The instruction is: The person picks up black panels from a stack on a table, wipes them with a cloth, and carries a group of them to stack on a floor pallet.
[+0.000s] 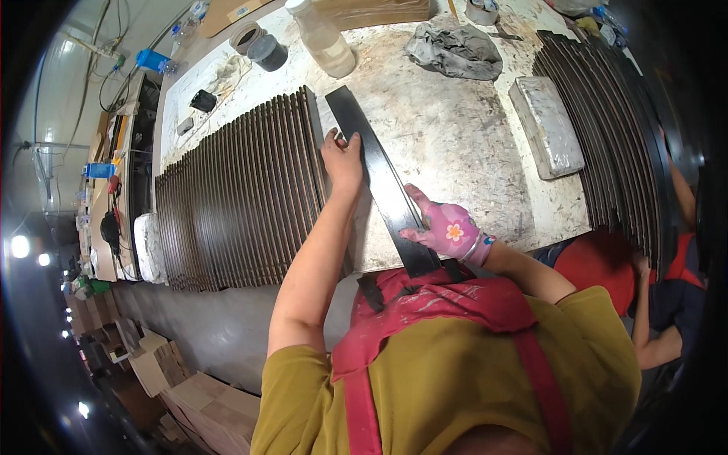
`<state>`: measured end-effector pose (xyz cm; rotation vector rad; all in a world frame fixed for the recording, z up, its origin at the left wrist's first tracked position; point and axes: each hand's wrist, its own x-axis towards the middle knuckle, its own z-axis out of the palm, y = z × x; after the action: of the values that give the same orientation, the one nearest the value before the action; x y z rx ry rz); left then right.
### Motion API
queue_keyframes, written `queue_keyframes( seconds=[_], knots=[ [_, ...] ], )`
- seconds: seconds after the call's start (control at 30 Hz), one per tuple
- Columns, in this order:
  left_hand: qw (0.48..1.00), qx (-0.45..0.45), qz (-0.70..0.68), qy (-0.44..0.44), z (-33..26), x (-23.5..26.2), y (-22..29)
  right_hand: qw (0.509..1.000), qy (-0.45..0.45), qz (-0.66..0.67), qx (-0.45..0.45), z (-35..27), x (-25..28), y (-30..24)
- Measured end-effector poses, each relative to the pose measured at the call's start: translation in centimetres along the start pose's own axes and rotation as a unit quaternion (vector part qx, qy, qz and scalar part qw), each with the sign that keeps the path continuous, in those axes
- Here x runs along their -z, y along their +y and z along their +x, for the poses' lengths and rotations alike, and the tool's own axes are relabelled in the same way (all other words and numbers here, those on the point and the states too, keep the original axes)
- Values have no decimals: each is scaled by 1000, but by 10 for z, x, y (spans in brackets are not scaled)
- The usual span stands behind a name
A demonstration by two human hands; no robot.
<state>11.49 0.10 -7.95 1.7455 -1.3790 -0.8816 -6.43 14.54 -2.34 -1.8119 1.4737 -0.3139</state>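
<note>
A long, flat black strip [379, 178] with a glossy face lies slantwise before me, its near end over the table edge against my apron [444, 303]. My left hand [343, 161], bare with darkened fingertips, is curled at the strip's left edge, thumb against it. On the strip's right edge, nearer to me, my right hand [451, 229] wears a pink flowered glove. Its thumb rests on the face and another finger reaches along the edge; the remaining fingers are partly hidden. Left of the strip stands a long row of similar dark strips [243, 189], packed on edge.
Another row of dark strips [607, 144] stands at the right, beside a wrapped white block [546, 127]. A grey rag [455, 51], a bottle of cloudy liquid [322, 39] and a dark-lidded jar [268, 53] sit farther back. Another person's arm [651, 326] shows at the right.
</note>
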Motion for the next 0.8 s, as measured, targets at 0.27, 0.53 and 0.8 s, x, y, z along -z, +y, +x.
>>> queue_keyframes(
  seconds=[0.27, 0.53, 0.8],
  knots=[
    [989, -105, 67, 82, -39, -16, 1, 1000, 12, -14, 10, 7, -29, 3],
    [991, -130, -34, 18, -44, 66, 46, 997, -27, 77, 3, 13, -28, -3],
    [889, -187, 414, -51, -74, 110, 10, 994, -38, 80, 65, 65, 10, 12]
  ],
)
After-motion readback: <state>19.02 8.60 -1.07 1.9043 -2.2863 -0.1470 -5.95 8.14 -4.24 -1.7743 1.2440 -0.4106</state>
